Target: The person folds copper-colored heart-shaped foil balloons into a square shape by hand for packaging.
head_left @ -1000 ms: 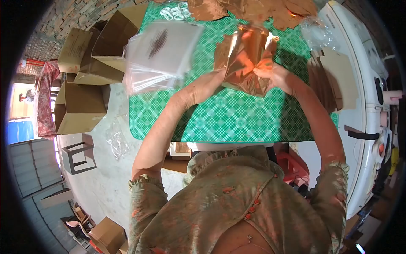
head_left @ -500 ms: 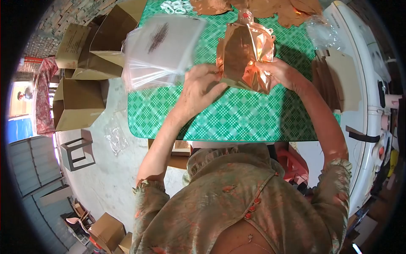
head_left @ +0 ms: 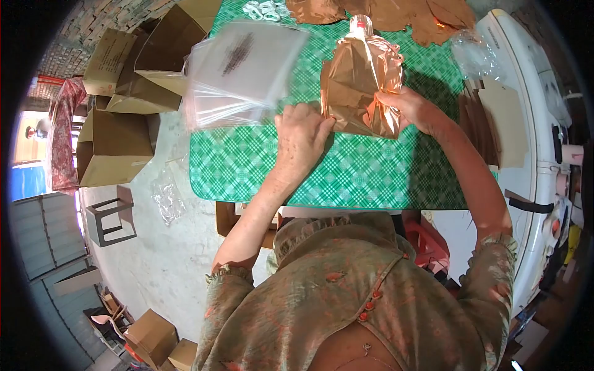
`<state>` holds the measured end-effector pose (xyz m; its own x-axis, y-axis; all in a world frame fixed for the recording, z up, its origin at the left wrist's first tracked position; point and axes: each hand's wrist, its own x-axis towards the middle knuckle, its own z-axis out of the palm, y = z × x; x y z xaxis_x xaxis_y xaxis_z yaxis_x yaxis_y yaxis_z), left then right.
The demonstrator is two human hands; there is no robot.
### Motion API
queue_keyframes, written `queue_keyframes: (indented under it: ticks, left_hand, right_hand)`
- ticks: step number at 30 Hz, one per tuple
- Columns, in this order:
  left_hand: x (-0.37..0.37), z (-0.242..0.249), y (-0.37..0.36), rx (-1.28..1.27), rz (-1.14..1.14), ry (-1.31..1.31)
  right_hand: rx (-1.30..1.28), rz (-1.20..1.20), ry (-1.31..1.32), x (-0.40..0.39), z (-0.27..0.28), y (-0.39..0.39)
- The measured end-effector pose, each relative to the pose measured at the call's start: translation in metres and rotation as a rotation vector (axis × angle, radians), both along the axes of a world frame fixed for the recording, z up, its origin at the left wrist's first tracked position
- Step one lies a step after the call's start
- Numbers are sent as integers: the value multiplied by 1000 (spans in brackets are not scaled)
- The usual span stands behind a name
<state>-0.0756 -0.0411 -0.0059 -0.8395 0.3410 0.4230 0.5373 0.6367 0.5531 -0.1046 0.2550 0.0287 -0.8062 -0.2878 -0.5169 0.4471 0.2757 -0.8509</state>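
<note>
A shiny copper-coloured foil piece (head_left: 359, 80) lies on the green checked tablecloth (head_left: 247, 167), its narrow top end pointing away from me. My left hand (head_left: 302, 133) pinches its lower left corner between thumb and curled fingers. At the right edge, my right hand (head_left: 411, 108) grips the crinkled foil. Left of the foil is a stack of clear plastic bags (head_left: 247, 68) with a dark printed patch. More copper-coloured pieces (head_left: 396, 15) lie along the far side of the table.
Small white items (head_left: 266, 10) sit at the table's far left. Clear plastic (head_left: 473, 52) and stacked cardboard (head_left: 501, 123) are at the right, beside a white appliance (head_left: 535, 111). Open cardboard boxes (head_left: 120, 139) and a grey frame (head_left: 111, 221) stand on the floor to the left.
My left hand has closed its fingers at the foil's lower left corner. The foil's surface looks flatter and its narrow top end has changed shape. My right hand remains on the right edge.
</note>
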Motion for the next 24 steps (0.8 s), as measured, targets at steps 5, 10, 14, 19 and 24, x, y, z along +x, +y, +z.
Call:
queue_keyframes:
  ticks: [5, 10, 14, 19, 24]
  left_hand:
    - [6, 9, -1, 21, -21, -3]
    - [12, 11, -5, 12, -11, 28]
    - [12, 4, -4, 35, 4, 6]
    - [10, 0, -1, 30, 30, 23]
    - [8, 1, 0, -30, 70, 8]
  right_hand:
    - [61, 17, 17, -3, 1, -1]
    - [264, 31, 18, -11, 11, -10]
    - [498, 83, 86, -19, 27, -22]
    - [478, 135, 191, -37, -11, -6]
    - [355, 61, 120, -35, -14, -6]
